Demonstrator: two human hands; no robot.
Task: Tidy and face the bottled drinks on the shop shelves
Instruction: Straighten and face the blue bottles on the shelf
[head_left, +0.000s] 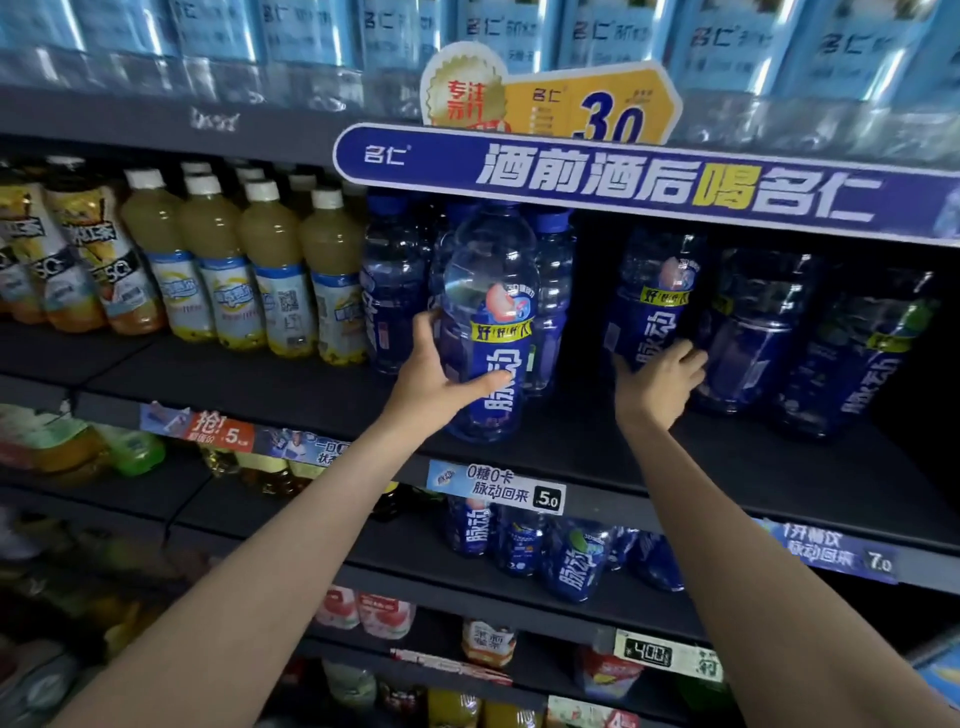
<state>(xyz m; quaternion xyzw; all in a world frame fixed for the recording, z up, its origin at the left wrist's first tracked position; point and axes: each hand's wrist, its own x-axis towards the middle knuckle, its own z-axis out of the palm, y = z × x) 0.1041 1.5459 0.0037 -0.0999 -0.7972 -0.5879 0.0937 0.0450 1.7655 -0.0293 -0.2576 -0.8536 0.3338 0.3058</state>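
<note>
My left hand (439, 371) grips a blue-labelled clear bottle (491, 317) near the front of the dark shelf (597, 441), label facing out. My right hand (660, 376) holds the lower part of a second blue bottle (652, 306) set deeper in the shelf. More blue bottles stand behind the first one (395, 280) and to the right (753, 332), in shadow. A gap lies between the two held bottles.
Yellow juice bottles with white caps (270, 260) fill the same shelf to the left. A blue promo banner (649, 187) overhangs the shelf from above. Price tags (498, 486) line the shelf edge; lower shelves hold more blue bottles (576, 561) and other drinks.
</note>
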